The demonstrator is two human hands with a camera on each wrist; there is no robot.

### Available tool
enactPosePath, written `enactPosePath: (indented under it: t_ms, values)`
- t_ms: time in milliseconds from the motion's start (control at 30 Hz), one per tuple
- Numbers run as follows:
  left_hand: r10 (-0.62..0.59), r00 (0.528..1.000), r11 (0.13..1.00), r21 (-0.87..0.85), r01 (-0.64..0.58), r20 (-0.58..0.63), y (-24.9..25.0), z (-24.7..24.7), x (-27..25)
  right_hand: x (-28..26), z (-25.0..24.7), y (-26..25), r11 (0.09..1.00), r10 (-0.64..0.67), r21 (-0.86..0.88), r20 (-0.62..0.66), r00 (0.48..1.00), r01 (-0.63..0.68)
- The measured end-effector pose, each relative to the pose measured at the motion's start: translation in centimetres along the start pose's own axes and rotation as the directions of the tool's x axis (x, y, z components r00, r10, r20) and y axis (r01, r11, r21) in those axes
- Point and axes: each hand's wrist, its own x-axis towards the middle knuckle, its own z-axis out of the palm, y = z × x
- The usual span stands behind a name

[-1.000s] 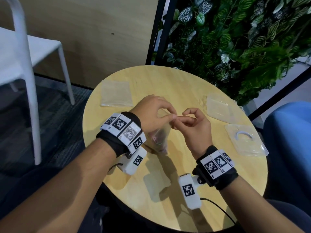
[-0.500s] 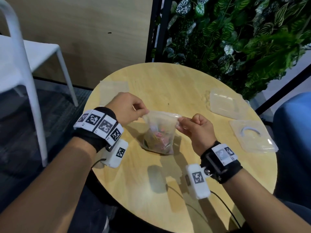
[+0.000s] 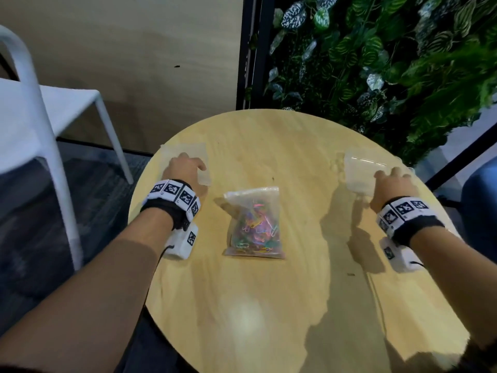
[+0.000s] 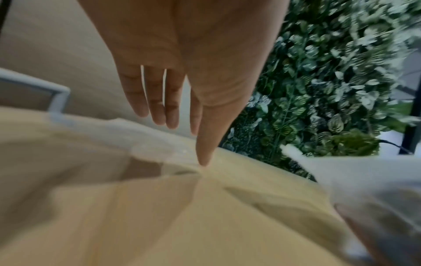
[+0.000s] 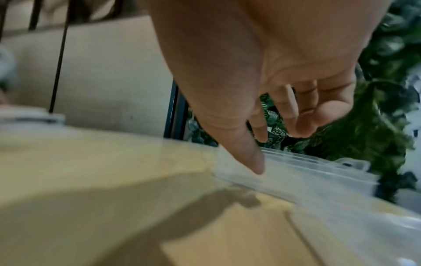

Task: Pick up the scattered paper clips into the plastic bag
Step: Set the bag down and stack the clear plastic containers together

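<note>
A clear plastic bag [image 3: 254, 224] lies flat in the middle of the round wooden table [image 3: 269, 305], filled with several coloured paper clips [image 3: 255, 232]; neither hand touches it. My left hand [image 3: 185, 170] is at the table's left, fingers straight, thumb tip on the edge of an empty flat plastic bag [image 3: 188, 150]. The left wrist view shows that hand [image 4: 205, 126] over the bag [image 4: 148, 149]. At the table's right my right hand [image 3: 392, 184] hangs relaxed, its thumb against a clear plastic container [image 3: 360, 170]. No loose clips show on the table.
A white chair [image 3: 40, 117] stands on the floor to the left. A wall of green plants [image 3: 376, 63] rises behind the table. The clear container [image 5: 296, 172] sits near the table's far right edge under the right hand [image 5: 239, 117].
Both hands let go of the bag's top and moved apart, the left to the empty bag, the right to the container. The filled bag now lies flat on the table.
</note>
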Motion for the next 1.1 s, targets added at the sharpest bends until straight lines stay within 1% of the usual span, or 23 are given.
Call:
enactPosePath:
  t_ms: [33,67,100,167,267,333,400,433,500,533,600,667,800,833,867,900,933,967,1000,1033,1100]
  values:
    - [-0.037,0.999,0.999,0.006,0.036,0.038,-0.3,0.5,0.2,0.3,0.7,0.5,0.998,-0.004,-0.069,-0.012,1.000,0.003]
    - [-0.063,0.997,0.998,-0.028,0.065,0.051,-0.5,0.9,0.2,0.5,1.2,0.7,0.995,-0.015,-0.098,-0.018,1.000,0.013]
    - [-0.070,0.997,0.994,-0.080,0.072,0.038,-0.6,1.3,0.3,0.6,1.6,0.8,0.995,-0.024,-0.099,-0.017,1.000,0.022]
    - [-0.061,0.998,0.991,-0.123,0.062,0.011,-0.7,1.3,0.3,1.0,1.8,0.8,0.997,-0.056,-0.058,-0.025,0.998,0.054]
    - [-0.065,0.998,0.993,-0.099,0.063,-0.008,-0.8,0.6,0.0,1.3,1.2,0.0,0.991,-0.133,0.023,-0.031,0.991,0.134]
    - [-0.044,0.997,0.990,-0.137,0.034,-0.063,-0.6,-0.3,-0.3,1.1,0.5,-1.0,0.977,-0.193,0.088,-0.007,0.981,0.193]
    - [0.021,0.983,0.975,-0.213,-0.059,-0.180,0.2,-1.7,-1.0,0.2,-0.2,-2.3,0.955,-0.267,0.133,0.006,0.964,0.264]
    - [0.051,0.967,0.959,-0.257,-0.116,-0.249,0.8,-2.5,-1.6,-0.5,-0.5,-2.9,0.942,-0.309,0.144,0.012,0.951,0.304]
    - [0.098,0.926,0.905,-0.355,-0.235,-0.363,2.3,-4.1,-3.4,-2.7,-0.9,-3.9,0.910,-0.389,0.165,0.025,0.921,0.380]
    - [0.124,0.912,0.870,-0.399,-0.289,-0.390,3.0,-4.7,-4.6,-4.0,-0.9,-4.2,0.894,-0.419,0.185,0.024,0.907,0.408]
    - [0.207,0.893,0.809,-0.443,-0.386,-0.401,4.6,-5.5,-7.0,-7.0,-0.9,-4.3,0.868,-0.455,0.231,0.011,0.891,0.440]
    - [0.304,0.871,0.758,-0.455,-0.466,-0.385,6.2,-5.6,-9.6,-10.1,-0.7,-4.0,0.843,-0.485,0.273,0.014,0.875,0.463]
    - [0.471,0.790,0.676,-0.414,-0.609,-0.393,9.8,-5.0,-13.8,-15.4,-0.7,-2.8,0.801,-0.561,0.302,0.077,0.825,0.517]
    - [0.507,0.768,0.657,-0.402,-0.638,-0.391,10.9,-4.7,-14.5,-16.2,-0.9,-2.2,0.803,-0.553,0.322,0.089,0.828,0.502]
    - [0.541,0.749,0.640,-0.391,-0.661,-0.382,11.9,-4.3,-15.1,-16.8,-1.1,-1.4,0.807,-0.526,0.363,0.082,0.846,0.467]
    - [0.575,0.730,0.624,-0.379,-0.683,-0.370,12.9,-3.9,-15.6,-17.1,-1.4,-0.6,0.801,-0.480,0.430,0.043,0.876,0.417]
    - [0.606,0.713,0.613,-0.364,-0.701,-0.352,13.9,-3.4,-16.0,-17.2,-1.6,0.3,0.775,-0.415,0.512,-0.028,0.909,0.370]
    - [0.636,0.699,0.604,-0.352,-0.715,-0.328,14.7,-2.7,-16.2,-17.2,-1.8,1.1,0.720,-0.353,0.597,-0.124,0.927,0.354]
    - [0.659,0.693,0.603,-0.345,-0.719,-0.293,15.5,-2.1,-16.3,-17.2,-2.0,1.7,0.657,-0.313,0.655,-0.214,0.925,0.374]
    - [0.678,0.689,0.603,-0.344,-0.720,-0.255,16.2,-1.4,-16.4,-17.1,-2.1,2.1,0.590,-0.313,0.688,-0.286,0.906,0.422]
    - [0.709,0.683,0.605,-0.344,-0.718,-0.176,17.2,-0.2,-16.3,-16.7,-1.8,2.3,0.477,-0.386,0.717,-0.349,0.854,0.508]
